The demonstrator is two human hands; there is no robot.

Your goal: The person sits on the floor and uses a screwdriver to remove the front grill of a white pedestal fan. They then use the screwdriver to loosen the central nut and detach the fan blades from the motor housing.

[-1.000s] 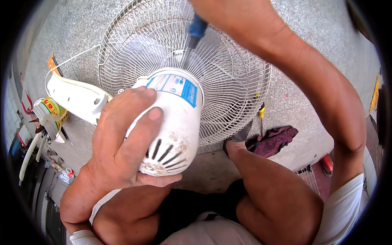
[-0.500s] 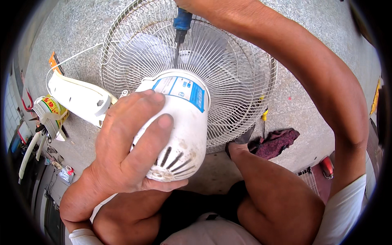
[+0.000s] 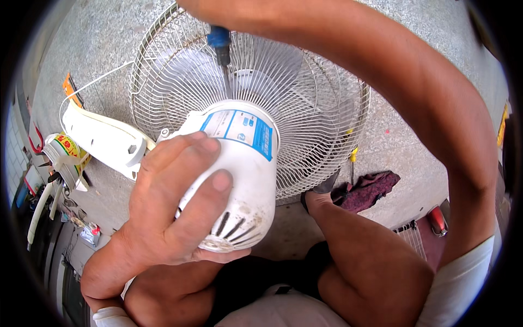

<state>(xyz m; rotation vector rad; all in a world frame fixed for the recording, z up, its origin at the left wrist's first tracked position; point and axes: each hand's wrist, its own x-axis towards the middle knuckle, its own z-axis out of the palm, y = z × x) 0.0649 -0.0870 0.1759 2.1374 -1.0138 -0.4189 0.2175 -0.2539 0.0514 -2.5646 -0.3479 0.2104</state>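
My left hand [image 3: 169, 196] is closed around the white motor housing [image 3: 248, 182] of an electric fan, thumb and fingers on its side and underside. The housing has a blue-and-white label and dark vent slots. Behind it spreads the round white wire fan guard [image 3: 321, 147], with the blades showing through. At the upper edge, my right hand [image 3: 210, 10] is mostly cut off, its fingers out of sight, above a blue-handled screwdriver [image 3: 219, 38]. The screwdriver's shaft points down at the guard beside the housing's rim; its tip's exact contact is hard to make out.
Left of the guard lies a white fan neck [image 3: 106, 136] near an orange-handled tool [image 3: 71, 87]. A labelled can [image 3: 66, 152] holding tools stands farther left. Right of my foot are a dark red cloth [image 3: 366, 193], a yellow-handled screwdriver [image 3: 353, 155] and a red object [image 3: 436, 220].
My right hand and the blue screwdriver have shifted left and slightly down. The motor housing, with my left hand on it, has dropped a little in the picture.
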